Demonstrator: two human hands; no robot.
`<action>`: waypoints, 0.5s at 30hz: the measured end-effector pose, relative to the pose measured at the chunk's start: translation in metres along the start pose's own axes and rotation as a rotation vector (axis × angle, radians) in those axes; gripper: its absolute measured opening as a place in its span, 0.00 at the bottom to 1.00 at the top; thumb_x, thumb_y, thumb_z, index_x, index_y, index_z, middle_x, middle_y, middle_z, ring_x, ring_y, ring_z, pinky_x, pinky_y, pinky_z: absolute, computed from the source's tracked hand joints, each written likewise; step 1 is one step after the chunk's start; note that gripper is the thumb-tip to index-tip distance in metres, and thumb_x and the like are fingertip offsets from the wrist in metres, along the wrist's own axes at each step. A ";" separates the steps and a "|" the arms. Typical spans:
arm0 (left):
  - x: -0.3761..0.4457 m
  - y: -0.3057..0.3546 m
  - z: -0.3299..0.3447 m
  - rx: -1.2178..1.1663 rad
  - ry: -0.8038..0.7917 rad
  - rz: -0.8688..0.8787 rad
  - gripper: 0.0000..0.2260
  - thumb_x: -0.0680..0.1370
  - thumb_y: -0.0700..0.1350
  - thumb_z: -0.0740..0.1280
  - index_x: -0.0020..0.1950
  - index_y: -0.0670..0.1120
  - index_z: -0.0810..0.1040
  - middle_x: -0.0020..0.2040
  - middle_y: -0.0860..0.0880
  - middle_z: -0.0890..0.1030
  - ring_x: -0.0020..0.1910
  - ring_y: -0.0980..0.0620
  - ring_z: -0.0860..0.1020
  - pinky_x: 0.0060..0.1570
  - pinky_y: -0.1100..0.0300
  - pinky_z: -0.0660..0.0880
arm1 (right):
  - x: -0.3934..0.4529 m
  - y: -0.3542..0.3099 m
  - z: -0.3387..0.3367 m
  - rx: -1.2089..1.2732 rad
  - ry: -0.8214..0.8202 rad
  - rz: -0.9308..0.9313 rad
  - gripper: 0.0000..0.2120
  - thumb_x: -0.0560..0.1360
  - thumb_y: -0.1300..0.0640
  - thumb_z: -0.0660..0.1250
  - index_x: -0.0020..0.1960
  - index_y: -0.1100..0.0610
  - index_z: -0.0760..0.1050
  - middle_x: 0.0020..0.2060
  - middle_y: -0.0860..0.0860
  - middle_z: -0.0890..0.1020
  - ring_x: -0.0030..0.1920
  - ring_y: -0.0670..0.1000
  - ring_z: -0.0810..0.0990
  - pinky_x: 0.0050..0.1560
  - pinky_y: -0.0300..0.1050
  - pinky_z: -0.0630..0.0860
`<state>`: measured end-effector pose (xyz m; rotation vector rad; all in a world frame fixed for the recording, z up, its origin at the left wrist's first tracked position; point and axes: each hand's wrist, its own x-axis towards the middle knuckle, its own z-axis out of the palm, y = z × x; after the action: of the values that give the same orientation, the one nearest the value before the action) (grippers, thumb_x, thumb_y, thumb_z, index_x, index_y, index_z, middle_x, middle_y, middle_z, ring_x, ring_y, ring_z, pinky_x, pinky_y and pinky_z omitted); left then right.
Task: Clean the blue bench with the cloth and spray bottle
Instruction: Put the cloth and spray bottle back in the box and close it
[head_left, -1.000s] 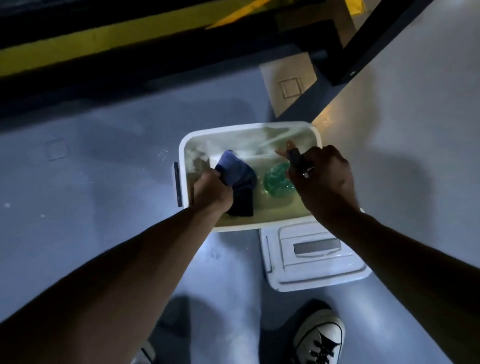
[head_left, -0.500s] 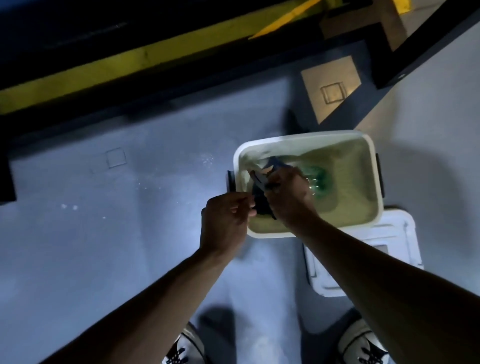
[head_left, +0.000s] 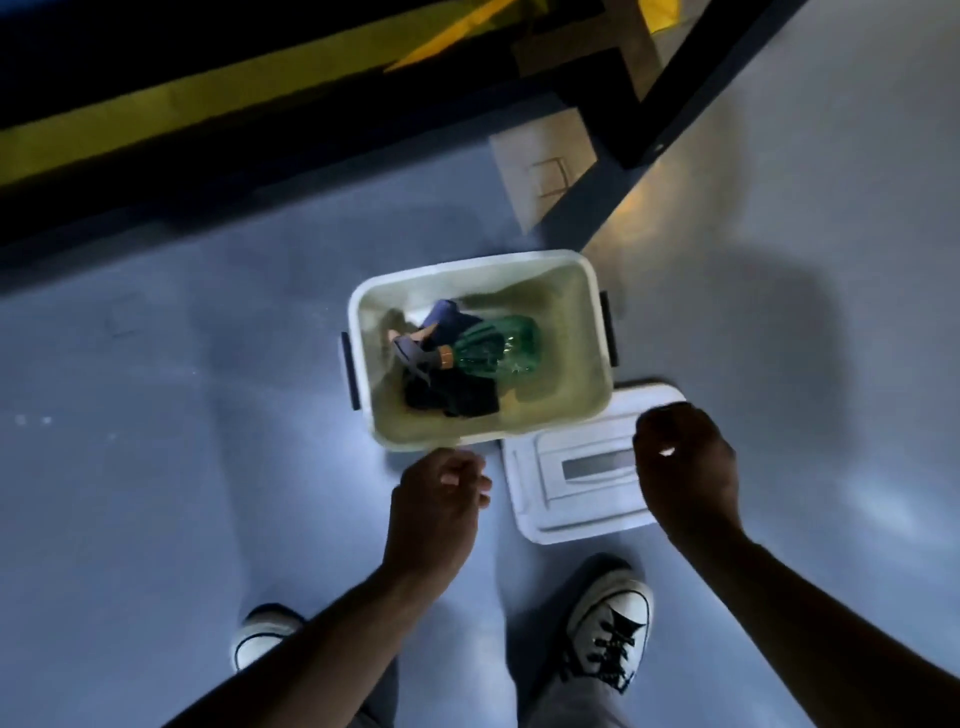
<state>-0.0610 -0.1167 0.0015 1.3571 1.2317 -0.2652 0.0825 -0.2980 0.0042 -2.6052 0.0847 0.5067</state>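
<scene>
White plastic is what sits at centre frame: an open bin (head_left: 592, 332) on the grey-blue floor (head_left: 156, 467), with its lid (head_left: 587, 467) lying flat just below and right of it. Inside the bin your green spray bottle (head_left: 493, 345) lies on its side, its dark trigger head pointing left, on top of the dark blue cloth (head_left: 452, 400). Your left hand (head_left: 436, 514) hangs just below the bin's near rim, fingers loosely curled and holding nothing. Your right hand (head_left: 685, 467) hovers over the lid's right end, fingers also loosely curled, nothing in it. Your two white-toed shoes (head_left: 613, 629) show along the bottom edge.
</scene>
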 end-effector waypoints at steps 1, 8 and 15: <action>-0.002 -0.008 0.011 0.010 -0.013 -0.054 0.08 0.81 0.41 0.67 0.44 0.46 0.83 0.36 0.50 0.87 0.33 0.57 0.84 0.41 0.57 0.79 | 0.006 0.020 -0.004 -0.036 -0.028 0.065 0.05 0.76 0.57 0.64 0.45 0.53 0.79 0.44 0.52 0.81 0.43 0.57 0.80 0.45 0.53 0.80; 0.030 -0.058 0.078 0.335 0.066 -0.177 0.10 0.82 0.42 0.63 0.57 0.43 0.82 0.59 0.42 0.85 0.58 0.41 0.82 0.55 0.59 0.74 | 0.057 0.118 0.011 -0.240 -0.271 0.242 0.20 0.77 0.52 0.66 0.67 0.58 0.74 0.64 0.61 0.77 0.62 0.62 0.77 0.63 0.52 0.74; 0.070 -0.084 0.122 0.398 0.168 -0.286 0.13 0.76 0.41 0.64 0.59 0.39 0.78 0.59 0.38 0.80 0.50 0.40 0.79 0.47 0.54 0.75 | 0.081 0.145 0.043 -0.279 -0.315 0.348 0.21 0.76 0.55 0.64 0.67 0.62 0.69 0.64 0.62 0.70 0.66 0.65 0.70 0.66 0.56 0.70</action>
<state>-0.0343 -0.2078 -0.1322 1.5616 1.5746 -0.6349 0.1220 -0.4033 -0.1259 -2.7499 0.3917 1.1173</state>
